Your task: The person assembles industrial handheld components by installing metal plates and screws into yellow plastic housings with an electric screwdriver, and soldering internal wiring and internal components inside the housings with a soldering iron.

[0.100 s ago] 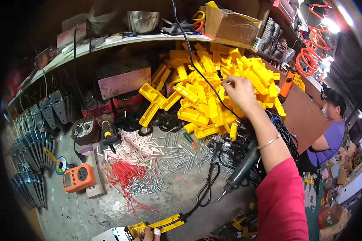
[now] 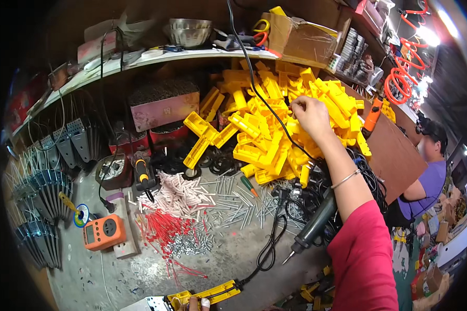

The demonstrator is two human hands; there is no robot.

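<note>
At the lower edge, fingertips of my left hand (image 2: 198, 305), one with a white wrap, grip a yellow plastic handle shell (image 2: 222, 292). A black cord lies along this shell, and a metal plate (image 2: 146, 304) adjoins its left end. My right hand (image 2: 312, 116) is over the big heap of yellow plastic shells (image 2: 267, 150), its fingers curled together at the tips. Whether a piece is between them is hidden. Below my right forearm lies a dark electric screwdriver (image 2: 316, 223), its bit toward the lower left.
Steel pins (image 2: 238, 199), pale pink sleeves (image 2: 179, 194), red wire ties (image 2: 163, 225) and small nuts (image 2: 187, 243) cover mid-table. An orange meter (image 2: 105, 231) sits left, near metal blades (image 2: 39, 192). A hanging black cable (image 2: 251, 78) crosses the heap. Another person (image 2: 425, 171) is at right.
The whole view has shifted slightly, so the bench things appear a little further right. My right hand stays over the yellow heap, and my left hand keeps its grip.
</note>
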